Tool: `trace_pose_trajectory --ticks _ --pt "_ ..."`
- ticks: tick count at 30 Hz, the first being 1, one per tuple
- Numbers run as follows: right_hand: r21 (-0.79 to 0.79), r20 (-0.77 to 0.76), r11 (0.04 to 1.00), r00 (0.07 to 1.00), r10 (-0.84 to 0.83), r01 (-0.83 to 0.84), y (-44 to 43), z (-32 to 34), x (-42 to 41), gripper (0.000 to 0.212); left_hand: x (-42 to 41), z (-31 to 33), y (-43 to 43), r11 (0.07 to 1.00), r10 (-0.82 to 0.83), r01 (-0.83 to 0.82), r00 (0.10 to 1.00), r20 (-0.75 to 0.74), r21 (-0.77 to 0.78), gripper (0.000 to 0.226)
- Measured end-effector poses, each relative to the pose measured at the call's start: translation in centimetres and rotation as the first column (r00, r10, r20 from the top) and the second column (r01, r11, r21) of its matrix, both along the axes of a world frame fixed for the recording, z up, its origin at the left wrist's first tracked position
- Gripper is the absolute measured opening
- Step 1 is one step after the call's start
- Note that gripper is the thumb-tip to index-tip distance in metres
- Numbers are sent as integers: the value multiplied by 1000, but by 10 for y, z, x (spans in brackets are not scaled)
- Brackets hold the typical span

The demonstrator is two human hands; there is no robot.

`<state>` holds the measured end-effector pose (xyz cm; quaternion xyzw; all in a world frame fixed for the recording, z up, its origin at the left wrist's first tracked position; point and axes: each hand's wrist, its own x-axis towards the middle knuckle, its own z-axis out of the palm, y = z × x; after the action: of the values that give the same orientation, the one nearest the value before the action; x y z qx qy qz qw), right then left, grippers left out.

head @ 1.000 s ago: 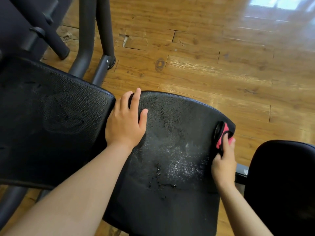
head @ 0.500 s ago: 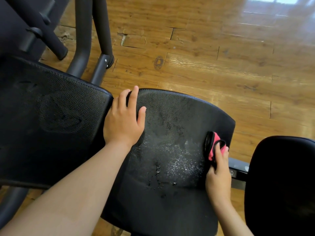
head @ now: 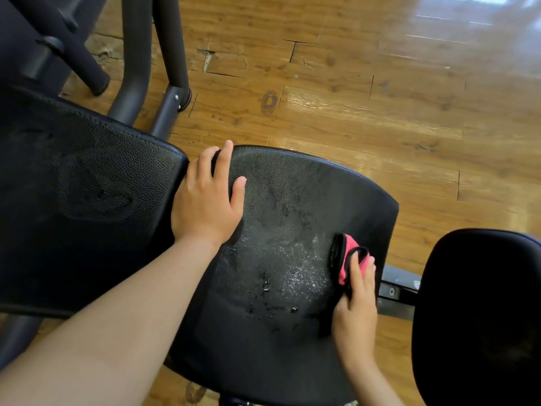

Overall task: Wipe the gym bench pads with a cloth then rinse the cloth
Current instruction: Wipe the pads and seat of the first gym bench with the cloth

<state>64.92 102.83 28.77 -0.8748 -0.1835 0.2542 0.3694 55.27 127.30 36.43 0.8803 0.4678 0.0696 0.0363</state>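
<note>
A black textured seat pad [head: 292, 206] fills the middle of the view, with wet streaks and droplets across its centre. My right hand [head: 355, 303] presses a pink and black cloth [head: 347, 259] flat against the pad's right side. My left hand [head: 207, 200] lies flat with spread fingers on the pad's left edge, beside the gap to a larger black back pad [head: 82, 206] on the left. That back pad shows faint drying marks.
A third black pad [head: 480, 317] sits at the right, joined by a grey metal frame bar [head: 395, 291]. Dark metal tubes [head: 164, 48] of the bench frame rise at top left. Glossy wooden floor [head: 380, 98] lies beyond the pads.
My right hand has slid the cloth from the pad's far right corner down and toward me along the right side. My left hand has stayed in place.
</note>
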Motion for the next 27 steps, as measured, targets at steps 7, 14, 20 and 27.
trace_pose_trajectory --ticks 7,14,20,27 --pt "-16 -30 1000 999 -26 26 27 -5 41 89 0 0 0 1000 -4 4 1000 5 8 59" --pt "18 31 1000 999 9 -10 8 5 -11 95 0 0 0 1000 -4 4 1000 3 9 59" --pt "21 82 999 996 42 -44 35 1 26 90 0 -1 0 1000 -5 5 1000 5 10 57" --pt "58 38 998 999 27 -30 16 15 -17 94 0 0 0 1000 4 -4 1000 -8 8 57"
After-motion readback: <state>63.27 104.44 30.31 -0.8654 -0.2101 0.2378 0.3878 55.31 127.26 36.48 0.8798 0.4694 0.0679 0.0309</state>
